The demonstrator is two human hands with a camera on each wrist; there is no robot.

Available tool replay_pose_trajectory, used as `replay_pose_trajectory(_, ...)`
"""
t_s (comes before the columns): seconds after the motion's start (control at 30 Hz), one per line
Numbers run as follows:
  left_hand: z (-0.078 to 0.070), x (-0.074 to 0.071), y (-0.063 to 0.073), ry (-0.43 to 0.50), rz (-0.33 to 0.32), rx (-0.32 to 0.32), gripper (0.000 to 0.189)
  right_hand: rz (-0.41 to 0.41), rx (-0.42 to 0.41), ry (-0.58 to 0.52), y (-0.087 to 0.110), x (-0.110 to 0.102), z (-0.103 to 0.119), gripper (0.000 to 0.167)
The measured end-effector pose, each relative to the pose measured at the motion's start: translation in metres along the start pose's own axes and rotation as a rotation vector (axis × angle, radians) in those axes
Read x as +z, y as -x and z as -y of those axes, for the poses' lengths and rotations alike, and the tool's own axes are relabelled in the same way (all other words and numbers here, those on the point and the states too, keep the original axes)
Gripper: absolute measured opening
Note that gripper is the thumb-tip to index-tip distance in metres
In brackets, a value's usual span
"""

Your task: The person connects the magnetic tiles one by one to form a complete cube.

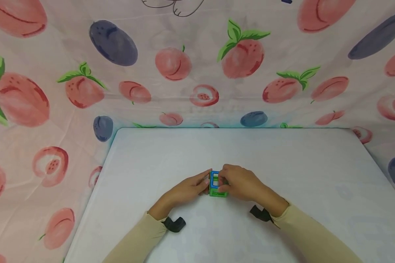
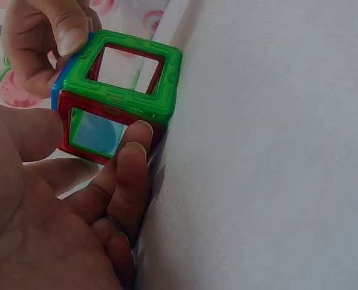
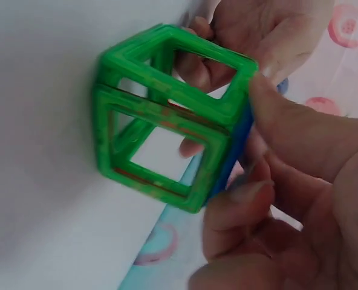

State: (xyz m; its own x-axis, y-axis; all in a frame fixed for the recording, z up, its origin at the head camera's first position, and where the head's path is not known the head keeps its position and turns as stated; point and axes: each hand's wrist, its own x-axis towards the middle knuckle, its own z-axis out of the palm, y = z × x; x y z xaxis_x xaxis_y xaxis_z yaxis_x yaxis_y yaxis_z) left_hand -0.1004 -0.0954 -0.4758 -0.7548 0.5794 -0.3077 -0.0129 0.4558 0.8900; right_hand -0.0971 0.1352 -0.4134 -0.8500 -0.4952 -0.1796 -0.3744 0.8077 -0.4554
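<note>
A small cube of magnetic tiles [image 1: 218,194] stands on the white table between the two hands. Its upper tile is blue [image 1: 211,180], and green frames [image 3: 167,87] form sides of it. The left hand [image 1: 188,190] is at the cube's left side. In the left wrist view, its thumb and fingertips rest against the red tile [image 2: 112,111], with the fingers only slightly bent. From the right, the right hand [image 1: 241,182] pinches the cube at the blue tile, its thumb lying along the upper edge of a green side. The right hand covers part of the blue tile.
The white table [image 1: 145,153] stretches out around the cube. Behind and to the left hangs a pale cloth [image 1: 204,73] printed with peaches and dark blue fruit. A black strap piece [image 1: 174,224] sits at the left wrist, another [image 1: 260,213] at the right.
</note>
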Motion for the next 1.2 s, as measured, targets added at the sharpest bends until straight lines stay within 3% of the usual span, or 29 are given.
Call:
replay_pose_trajectory(0.13, 0.003, 0.000, -0.001, 0.009, 0.006, 0.004, 0.059, -0.137, 0.075, -0.195, 0.004, 0.003, -0.019, 0.024)
replay_pose_trajectory(0.2, 0.003, 0.000, -0.001, 0.012, 0.003, -0.003, 0.060, -0.160, 0.135, -0.302, 0.006, 0.005, -0.029, 0.025)
replay_pose_trajectory(0.27, 0.002, 0.000, -0.001, 0.020, -0.006, -0.011, 0.061, -0.113, 0.202, -0.396, 0.009, 0.007, -0.037, 0.030)
replay_pose_trajectory(0.4, -0.002, 0.002, -0.002, 0.046, -0.051, -0.020, 0.061, 0.071, 0.270, -0.598, 0.016, 0.014, -0.045, 0.041)
replay_pose_trajectory(0.53, -0.007, 0.008, -0.003, 0.020, -0.134, -0.015, 0.054, 0.108, 0.286, -0.778, 0.020, 0.022, -0.047, 0.044)
replay_pose_trajectory(0.7, -0.013, 0.012, -0.004, 0.051, -0.188, -0.023, 0.047, 0.052, 0.297, -0.863, 0.019, 0.029, -0.045, 0.042)
replay_pose_trajectory(1.0, -0.016, 0.015, -0.004, 0.276, -0.138, -0.012, 0.046, 0.006, 0.321, -1.061, 0.014, 0.032, -0.037, 0.040)
replay_pose_trajectory(1.2, -0.017, 0.016, -0.004, 0.308, -0.134, -0.016, 0.046, -0.007, 0.325, -1.106, 0.013, 0.033, -0.036, 0.040)
